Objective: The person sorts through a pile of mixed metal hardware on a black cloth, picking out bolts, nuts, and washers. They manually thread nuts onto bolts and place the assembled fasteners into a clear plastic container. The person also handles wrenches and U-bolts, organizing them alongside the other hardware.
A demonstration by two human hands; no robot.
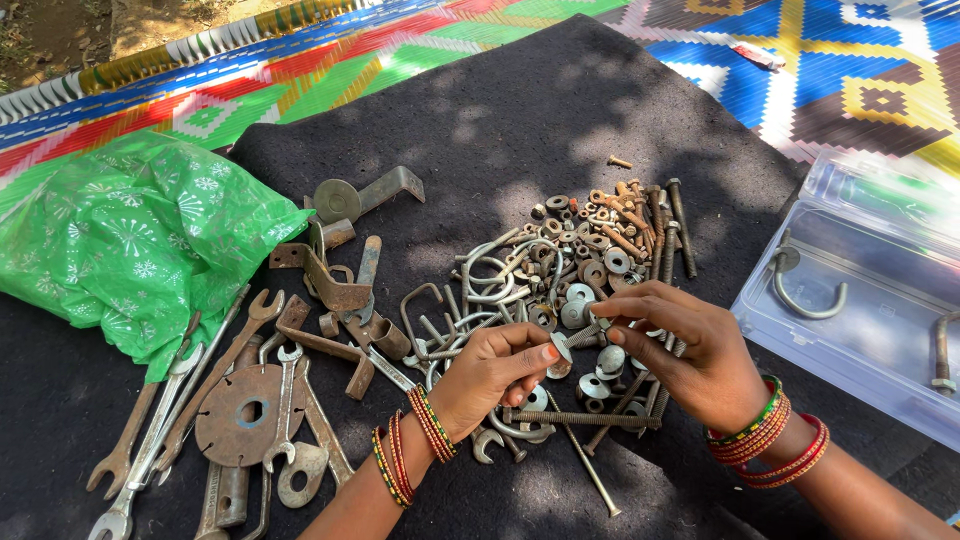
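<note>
My left hand (492, 372) and my right hand (680, 345) meet over a pile of rusty nuts, washers and bolts (600, 240) on a black cloth (520, 120). Together they pinch a small bolt with a washer (572, 342) between the fingertips. Both wrists wear red and green bangles. Long threaded rods (575, 418) lie just under my hands.
Spanners and a rusty toothed disc (245, 412) lie at the left, with bent brackets (340, 290) and U-bolts (490, 275) in the middle. A green plastic bag (130, 235) sits far left. An open clear plastic box (880, 300) at the right holds a hook bolt (800, 290). A patterned mat (800, 60) lies beneath.
</note>
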